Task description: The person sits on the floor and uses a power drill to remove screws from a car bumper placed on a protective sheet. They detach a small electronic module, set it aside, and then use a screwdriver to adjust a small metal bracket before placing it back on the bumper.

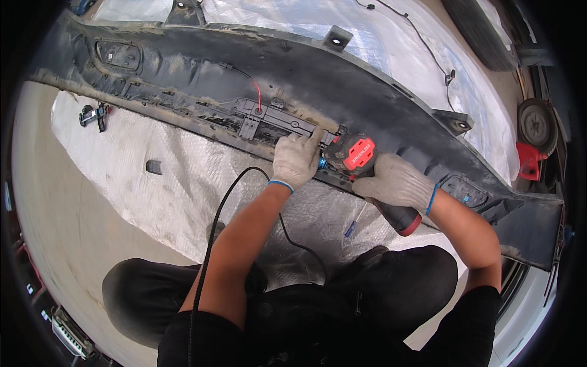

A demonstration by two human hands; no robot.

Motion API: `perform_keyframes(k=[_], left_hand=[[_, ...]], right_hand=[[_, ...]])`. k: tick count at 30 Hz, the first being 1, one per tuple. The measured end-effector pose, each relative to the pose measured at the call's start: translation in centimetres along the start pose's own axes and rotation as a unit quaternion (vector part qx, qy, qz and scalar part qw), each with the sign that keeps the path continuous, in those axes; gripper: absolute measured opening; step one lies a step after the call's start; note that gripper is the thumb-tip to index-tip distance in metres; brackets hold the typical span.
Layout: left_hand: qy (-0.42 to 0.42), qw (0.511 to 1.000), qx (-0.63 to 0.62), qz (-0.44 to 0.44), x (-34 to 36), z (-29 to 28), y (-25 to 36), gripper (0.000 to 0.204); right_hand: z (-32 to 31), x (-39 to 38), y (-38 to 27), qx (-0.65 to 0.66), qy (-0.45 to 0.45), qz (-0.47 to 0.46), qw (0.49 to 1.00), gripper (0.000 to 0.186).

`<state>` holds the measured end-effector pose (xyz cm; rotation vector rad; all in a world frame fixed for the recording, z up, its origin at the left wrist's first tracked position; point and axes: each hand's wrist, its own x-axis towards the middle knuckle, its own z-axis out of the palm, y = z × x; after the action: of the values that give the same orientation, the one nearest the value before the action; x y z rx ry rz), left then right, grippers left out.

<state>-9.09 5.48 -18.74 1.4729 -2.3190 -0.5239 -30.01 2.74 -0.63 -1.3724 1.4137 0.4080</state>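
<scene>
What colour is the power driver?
The power driver is black and red; head view.

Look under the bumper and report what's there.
White sheeting shows past both long edges of the bumper, with floor below its left end, so sheeting probably runs beneath. Whatever lies directly under the middle is covered and can't be seen.

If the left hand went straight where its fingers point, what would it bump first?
The left hand would probably meet the black plastic strip on the bumper first; they may already touch, but depth is unclear.
</scene>
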Motion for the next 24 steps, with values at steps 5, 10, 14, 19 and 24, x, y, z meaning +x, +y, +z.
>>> perform_keyframes(k=[5,10,14,19,24], left_hand=[[-0.044,0.999,-0.012,-0.016,0.2,-0.3,0.2,0.047],[-0.033,0.999,0.000,-0.011,0.1,0.0,-0.1,0.046],[-0.035,0.999,-0.003,-0.011,0.1,-0.1,0.0,0.047],[-0.037,0.999,0.009,-0.009,0.1,0.1,-0.1,0.048],[-0.024,1.000,0.001,-0.005,0.1,0.2,-0.2,0.046]], right_hand=[[0.8,0.5,1.6,0.037,0.012,-0.003,0.999,0.039],[0.3,0.5,0.9,0.071,-0.012,0.012,0.997,0.037],[0.5,0.5,1.1,0.077,-0.007,0.002,0.997,0.038],[0.4,0.7,1.2,0.107,-0.015,0.014,0.994,0.038],[0.1,0.5,0.8,0.085,-0.013,0.025,0.996,0.038]])
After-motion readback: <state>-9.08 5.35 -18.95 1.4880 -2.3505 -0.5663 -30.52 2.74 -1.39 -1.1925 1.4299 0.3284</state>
